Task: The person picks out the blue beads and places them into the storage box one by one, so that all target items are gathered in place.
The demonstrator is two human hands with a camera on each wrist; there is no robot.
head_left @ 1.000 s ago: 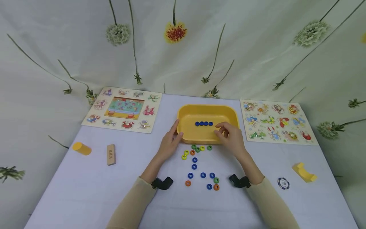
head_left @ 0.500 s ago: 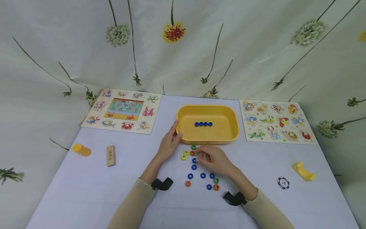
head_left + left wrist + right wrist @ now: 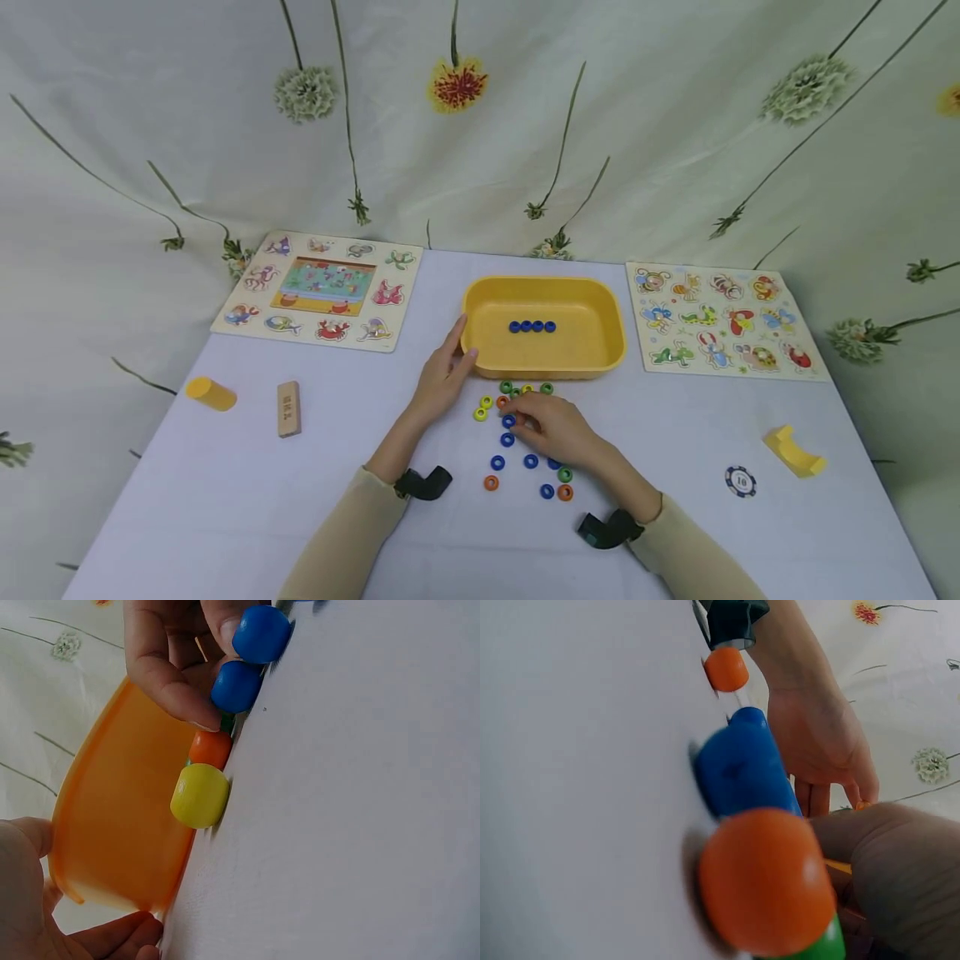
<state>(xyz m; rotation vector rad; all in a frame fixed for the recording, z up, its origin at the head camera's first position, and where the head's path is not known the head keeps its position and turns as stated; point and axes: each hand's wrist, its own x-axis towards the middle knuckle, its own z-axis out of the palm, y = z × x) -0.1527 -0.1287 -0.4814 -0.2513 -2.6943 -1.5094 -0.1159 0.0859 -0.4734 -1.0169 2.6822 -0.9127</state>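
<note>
At the left are a yellow cylinder [image 3: 211, 394] and a wooden block [image 3: 288, 409], with a sea-creature board [image 3: 317, 291] beyond them. The left hand [image 3: 439, 382] rests, fingers extended, against the left end of the yellow tray [image 3: 581, 340], which holds a row of four blue beads [image 3: 527, 327]. Loose beads [image 3: 507, 440] lie scattered on its near side. There the right hand [image 3: 557, 425] bends thumb and forefinger about a blue bead [image 3: 508, 422]; whether they grip it I cannot tell, the views being partly blocked. Farther right lie an insect board [image 3: 723, 325] at the far side, then, nearer, a round chip [image 3: 741, 481] and a yellow arch block [image 3: 795, 454].
</note>
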